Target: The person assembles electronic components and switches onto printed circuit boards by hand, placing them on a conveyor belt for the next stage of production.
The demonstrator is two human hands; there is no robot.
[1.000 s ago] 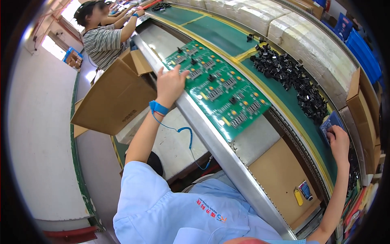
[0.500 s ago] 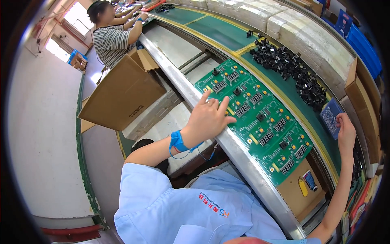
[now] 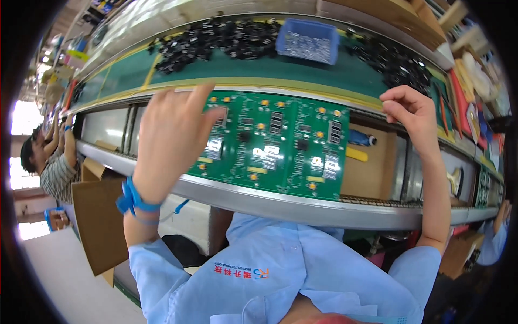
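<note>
A green circuit board panel rests on the metal conveyor rails in front of me. It carries digit displays, yellow buttons and small black parts. Above its left end is my left hand, fingers stretched and thumb apart, with a blue strap round the wrist. That hand hides part of the panel. To the right of the panel, my right hand is raised near the far rail, thumb and fingertips pinched together. Whatever may be between them is too small to make out.
Beyond the far rail, a blue bin of small clear parts stands between heaps of black components. A yellow-handled tool lies beside the panel. A cardboard box and a co-worker are at left.
The view has swung to the right. My right hand has come away from the blue bin toward the panel's right side. My left hand stays over the panel, at its left end.
</note>
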